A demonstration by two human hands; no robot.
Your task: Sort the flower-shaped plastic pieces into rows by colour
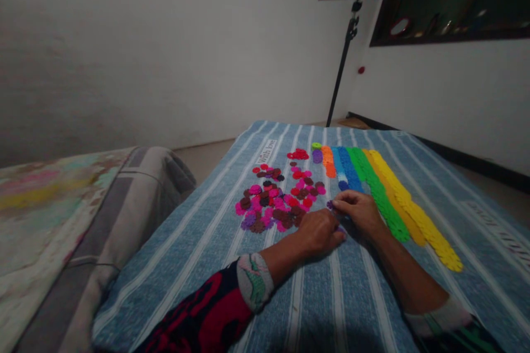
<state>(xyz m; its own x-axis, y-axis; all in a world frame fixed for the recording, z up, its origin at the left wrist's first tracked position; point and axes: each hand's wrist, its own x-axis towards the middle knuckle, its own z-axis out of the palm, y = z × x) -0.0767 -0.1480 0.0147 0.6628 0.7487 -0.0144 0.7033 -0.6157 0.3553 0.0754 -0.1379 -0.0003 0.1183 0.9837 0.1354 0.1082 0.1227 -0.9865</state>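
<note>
My right hand pinches a small dark purple scalloped disc between thumb and fingertips. Just left of it, my left hand is closed, with a purple disc showing at its fingers. Beside and beyond my left hand lies a loose pile of pink, brown, red and purple discs. To the right, discs lie overlapped in long rows by colour: yellow, green, blue and orange. A short purple stack lies at the far end.
A blue striped cloth covers the surface under the discs. At the left stands another surface with a grey cloth over its edge. Behind the far end rises a black stand with a flat bar on top, near the white wall.
</note>
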